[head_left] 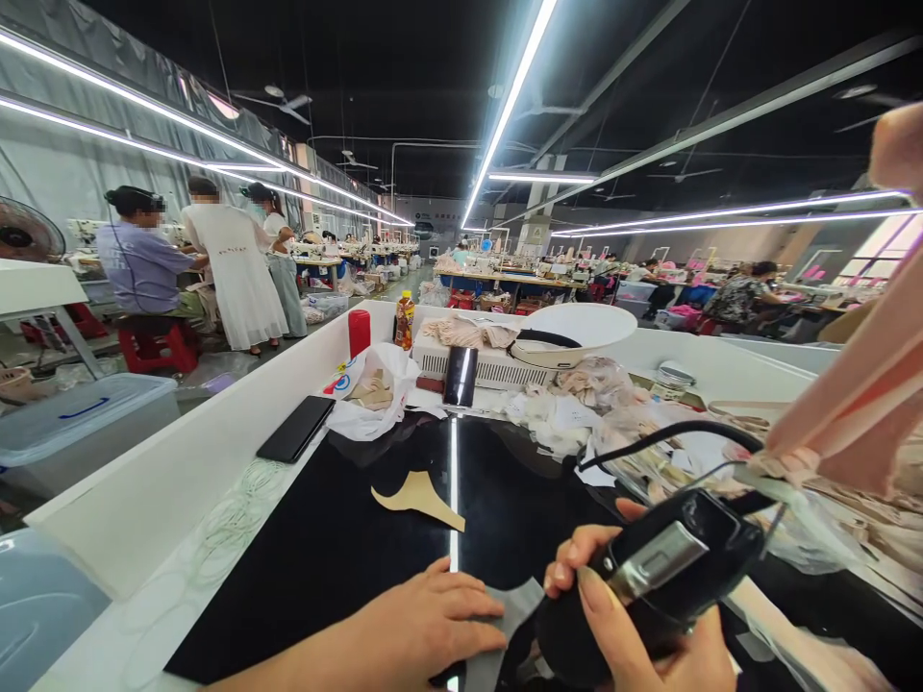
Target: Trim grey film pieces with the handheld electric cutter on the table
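Observation:
My right hand is closed around a black corded power tool with a silver plate on its side. The tool's working end is low in the picture and cannot be made out. My left hand lies flat with fingers stretched out, its fingertips at a thin greyish-white piece of material on a glossy black board. Farther up the board lies a tan, curved cut piece, apart from both hands. A black cord arches behind the tool.
White walls edge the worktable. Along its back are a black phone-like slab, a plastic bag, a drink bottle and a white round lamp-like dish. Fabric scraps crowd the right; pink cloth hangs there. People stand beyond.

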Available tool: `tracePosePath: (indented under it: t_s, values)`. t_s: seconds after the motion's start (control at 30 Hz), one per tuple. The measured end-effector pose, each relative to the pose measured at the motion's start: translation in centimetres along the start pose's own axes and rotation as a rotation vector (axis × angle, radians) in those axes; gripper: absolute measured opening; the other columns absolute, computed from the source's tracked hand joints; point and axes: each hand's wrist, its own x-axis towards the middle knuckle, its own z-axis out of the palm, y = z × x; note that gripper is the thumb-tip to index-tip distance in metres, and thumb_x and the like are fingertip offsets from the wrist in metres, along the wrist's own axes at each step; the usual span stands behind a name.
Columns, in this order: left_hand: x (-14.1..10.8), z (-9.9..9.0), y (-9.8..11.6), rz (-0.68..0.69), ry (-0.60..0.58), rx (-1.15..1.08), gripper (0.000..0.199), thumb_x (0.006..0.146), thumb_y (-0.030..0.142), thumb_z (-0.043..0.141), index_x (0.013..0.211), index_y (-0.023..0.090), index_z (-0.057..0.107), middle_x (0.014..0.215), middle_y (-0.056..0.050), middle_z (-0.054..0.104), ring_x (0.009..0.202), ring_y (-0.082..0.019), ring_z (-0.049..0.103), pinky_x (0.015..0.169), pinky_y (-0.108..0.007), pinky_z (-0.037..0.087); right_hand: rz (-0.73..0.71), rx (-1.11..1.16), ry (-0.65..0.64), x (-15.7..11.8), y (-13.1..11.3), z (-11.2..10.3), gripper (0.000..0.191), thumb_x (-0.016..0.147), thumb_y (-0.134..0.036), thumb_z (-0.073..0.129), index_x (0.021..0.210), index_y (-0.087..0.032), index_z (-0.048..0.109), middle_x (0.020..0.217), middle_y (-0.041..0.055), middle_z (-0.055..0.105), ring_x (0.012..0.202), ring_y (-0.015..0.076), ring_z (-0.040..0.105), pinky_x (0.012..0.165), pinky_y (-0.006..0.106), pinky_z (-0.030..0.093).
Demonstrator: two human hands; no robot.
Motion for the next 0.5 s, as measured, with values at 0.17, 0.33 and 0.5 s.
tracePosePath:
  t_s: [0.17, 0.33, 0.5]
  values:
    - [-0.5, 0.2, 0.2, -0.018, 0.056, -0.028, 0.068, 0.090, 0.055, 0.073, 0.150, 0.033, 0.049, 0.157, -0.007, 0.047, 0.146, -0.033, 0.042, 0.124, -0.064, 0.021, -0.094, 0.004, -0.055, 1.5, 0.3, -1.0, 0.048, 0.087, -0.029, 0.081, 0.127, -0.033, 0.055, 0.085, -0.0036, 0.066, 0.065, 0.0142, 0.065, 0.065, 0.030, 0.057]
    - [-0.1, -0.4, 0.6, -0.051, 0.039, -0.001, 0.070, 0.090, 0.056, 0.073, 0.150, 0.027, 0.049, 0.156, -0.010, 0.047, 0.148, -0.036, 0.038, 0.123, -0.067, 0.019, -0.188, -0.019, -0.053, 2.6, 0.6, -1.5, 0.050, 0.089, -0.022, 0.078, 0.132, -0.031, 0.054, 0.088, -0.0033, 0.066, 0.066, 0.0138, 0.065, 0.065, 0.030, 0.055]
    - [0.4, -0.4, 0.5, -0.062, 0.010, 0.030, 0.075, 0.089, 0.057, 0.074, 0.152, 0.026, 0.047, 0.157, -0.011, 0.044, 0.148, -0.037, 0.037, 0.123, -0.068, 0.018, -0.186, 0.000, -0.071, 2.8, 0.9, -0.9, 0.051, 0.089, -0.020, 0.075, 0.133, -0.030, 0.051, 0.088, -0.0043, 0.066, 0.066, 0.0135, 0.064, 0.065, 0.030, 0.055]
